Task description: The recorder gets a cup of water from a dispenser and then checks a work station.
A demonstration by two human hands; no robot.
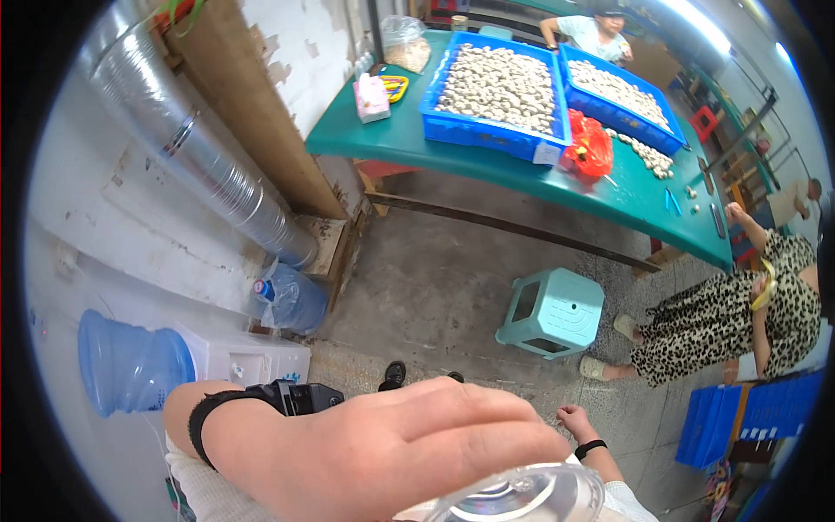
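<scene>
Large and close in the lower middle, my left hand (409, 444) curls its fingers over a clear round cup (531, 496). The cup's transparent rim and curved wall show below the fingers, while its lower part runs out of the picture. A black strap with a small black device (300, 398) sits on my left wrist. Farther down and to the right, my right hand (578, 423) hangs with loosely curled fingers and a black band on the wrist. Nothing shows in it.
A water dispenser (252, 355) with a blue jug (130, 361) stands at left, beside a second jug (296, 300). A pale green stool (561, 309) stands before the green table (374, 143), which bears blue trays (487, 135). A person in spotted clothes (709, 322) stands right.
</scene>
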